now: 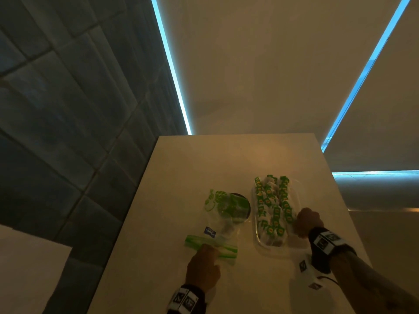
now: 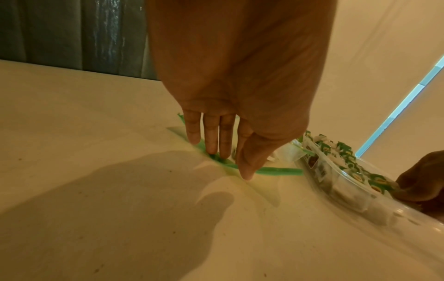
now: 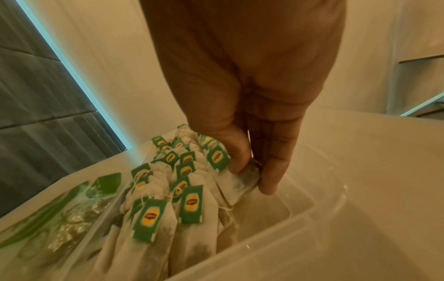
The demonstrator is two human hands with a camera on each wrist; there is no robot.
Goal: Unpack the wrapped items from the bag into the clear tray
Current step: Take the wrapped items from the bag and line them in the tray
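Observation:
A clear zip bag (image 1: 223,214) with green print lies flat on the table, left of the clear tray (image 1: 260,242). My left hand (image 2: 225,163) presses straight fingers on the bag's green zip strip (image 2: 276,170) at its near end. The tray (image 3: 288,226) holds several tea bags (image 3: 182,190) with green tags, packed along its left and middle. My right hand (image 3: 252,176) reaches into the tray's right side and pinches one tea bag (image 3: 242,182) between thumb and fingers. In the head view the right hand (image 1: 306,223) sits at the tray's right rim.
A dark round disc (image 1: 246,207) shows under the bag's far end. The pale table (image 1: 181,177) ends just beyond the tray and drops off on its left side toward a dark tiled wall (image 1: 68,109). The tray's right part (image 3: 276,209) holds no tea bags.

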